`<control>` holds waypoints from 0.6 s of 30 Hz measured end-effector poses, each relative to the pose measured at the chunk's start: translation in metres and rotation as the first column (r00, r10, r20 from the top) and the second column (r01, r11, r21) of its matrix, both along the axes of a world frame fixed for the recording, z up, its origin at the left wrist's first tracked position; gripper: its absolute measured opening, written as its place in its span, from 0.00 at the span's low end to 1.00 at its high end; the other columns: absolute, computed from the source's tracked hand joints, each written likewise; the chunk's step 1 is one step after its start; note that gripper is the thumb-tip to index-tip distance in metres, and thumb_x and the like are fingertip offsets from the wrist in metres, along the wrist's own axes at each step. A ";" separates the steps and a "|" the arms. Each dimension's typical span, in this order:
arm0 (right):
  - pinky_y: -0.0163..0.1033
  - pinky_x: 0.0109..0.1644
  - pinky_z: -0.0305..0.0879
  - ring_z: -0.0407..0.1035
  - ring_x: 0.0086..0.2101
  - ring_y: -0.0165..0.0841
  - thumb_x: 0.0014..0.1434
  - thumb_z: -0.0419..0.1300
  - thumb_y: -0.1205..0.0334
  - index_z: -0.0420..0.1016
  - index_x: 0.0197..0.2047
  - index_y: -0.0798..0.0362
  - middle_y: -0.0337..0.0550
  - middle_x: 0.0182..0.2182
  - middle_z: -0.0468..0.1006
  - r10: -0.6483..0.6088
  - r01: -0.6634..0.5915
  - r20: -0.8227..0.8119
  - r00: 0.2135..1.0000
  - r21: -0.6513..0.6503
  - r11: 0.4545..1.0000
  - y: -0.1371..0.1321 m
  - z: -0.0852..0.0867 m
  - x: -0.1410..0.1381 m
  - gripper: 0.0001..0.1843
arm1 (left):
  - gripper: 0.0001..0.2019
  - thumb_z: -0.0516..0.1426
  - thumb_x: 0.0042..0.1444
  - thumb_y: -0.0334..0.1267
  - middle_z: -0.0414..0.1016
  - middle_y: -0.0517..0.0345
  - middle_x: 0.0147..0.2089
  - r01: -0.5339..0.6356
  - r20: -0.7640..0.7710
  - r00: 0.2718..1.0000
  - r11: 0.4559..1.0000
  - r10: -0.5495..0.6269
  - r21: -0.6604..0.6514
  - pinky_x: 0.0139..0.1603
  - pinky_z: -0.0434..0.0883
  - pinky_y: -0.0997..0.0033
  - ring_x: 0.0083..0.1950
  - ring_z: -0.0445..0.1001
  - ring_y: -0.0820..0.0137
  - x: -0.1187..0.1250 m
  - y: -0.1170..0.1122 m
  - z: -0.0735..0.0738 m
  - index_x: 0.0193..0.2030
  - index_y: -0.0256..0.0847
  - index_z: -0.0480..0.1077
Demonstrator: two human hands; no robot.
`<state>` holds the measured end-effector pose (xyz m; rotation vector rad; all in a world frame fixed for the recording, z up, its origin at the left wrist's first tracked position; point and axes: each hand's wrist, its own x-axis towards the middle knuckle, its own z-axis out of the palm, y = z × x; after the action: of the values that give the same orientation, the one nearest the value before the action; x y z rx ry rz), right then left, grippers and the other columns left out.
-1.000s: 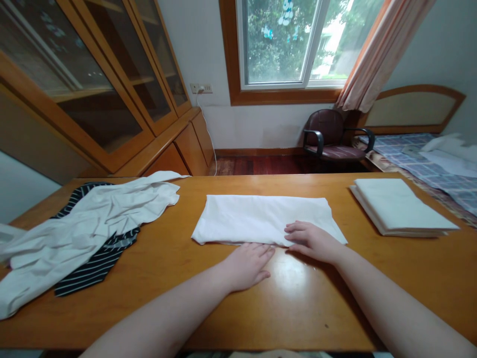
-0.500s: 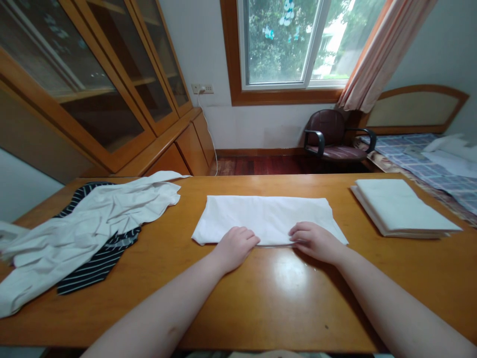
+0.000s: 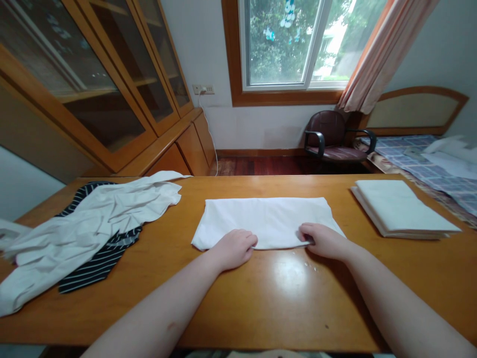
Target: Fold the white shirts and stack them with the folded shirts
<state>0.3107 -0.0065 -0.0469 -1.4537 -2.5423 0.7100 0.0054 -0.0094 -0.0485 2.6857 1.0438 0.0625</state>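
Observation:
A folded white cloth (image 3: pixel 266 221) lies flat in the middle of the wooden table (image 3: pixel 283 293). My left hand (image 3: pixel 234 247) rests on its near edge, left of centre, with the fingers curled onto the fabric. My right hand (image 3: pixel 323 239) sits at the near right part of that edge, fingers closed in a pinch on the cloth. Both forearms reach in from the bottom of the view.
A heap of white garments (image 3: pixel 70 233) over a black striped one (image 3: pixel 97 261) covers the table's left side. A stack of folded white cloth (image 3: pixel 400 206) lies at the right. Behind stand a cabinet (image 3: pixel 93 94), an armchair (image 3: pixel 333 134) and a bed (image 3: pixel 436 164).
My left hand slid from the bare table up onto the cloth's near edge and curled. My right hand shifted slightly right and its flat fingers closed on the edge.

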 end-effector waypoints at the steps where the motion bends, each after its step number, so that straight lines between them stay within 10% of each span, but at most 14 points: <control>1: 0.33 0.35 0.57 0.64 0.30 0.31 0.40 0.53 0.75 0.68 0.28 0.52 0.38 0.29 0.71 -0.020 0.020 -0.004 1.000 -0.034 0.999 0.000 0.001 0.003 0.11 | 0.06 0.50 0.55 0.31 0.73 0.58 0.37 -0.001 0.000 1.000 1.000 0.001 -0.014 0.42 0.64 0.70 0.39 0.70 0.68 0.000 0.000 0.001 0.37 0.42 0.67; 7: 0.34 0.29 0.55 0.66 0.28 0.33 0.53 0.56 0.48 0.71 0.27 0.52 0.41 0.26 0.75 -0.198 0.223 0.135 0.971 -0.208 0.952 0.002 0.010 0.016 0.16 | 0.13 0.48 0.59 0.47 0.75 0.57 0.32 -0.286 -0.082 0.956 0.955 0.281 -0.073 0.30 0.60 0.71 0.34 0.72 0.67 -0.006 0.005 0.005 0.32 0.43 0.68; 12: 0.37 0.29 0.54 0.68 0.28 0.37 0.57 0.50 0.46 0.74 0.26 0.52 0.48 0.27 0.77 -0.524 0.536 0.251 0.814 0.023 0.844 0.015 0.001 0.029 0.21 | 0.15 0.47 0.59 0.47 0.75 0.54 0.30 -0.658 -0.145 0.741 0.752 0.655 0.035 0.28 0.59 0.70 0.33 0.73 0.63 -0.030 0.024 0.001 0.30 0.43 0.68; 18: 0.37 0.32 0.58 0.69 0.31 0.37 0.57 0.51 0.47 0.73 0.35 0.54 0.48 0.31 0.76 -0.782 0.769 -0.055 0.621 0.240 0.593 0.025 -0.010 0.045 0.20 | 0.14 0.47 0.58 0.47 0.76 0.53 0.38 -0.878 0.148 0.478 0.471 0.866 0.081 0.34 0.64 0.69 0.39 0.74 0.63 -0.082 0.051 0.007 0.39 0.42 0.68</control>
<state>0.3559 0.0187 -0.0572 -2.2275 -1.6039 0.1876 -0.0765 0.0417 -0.0413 1.8818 2.3501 0.4586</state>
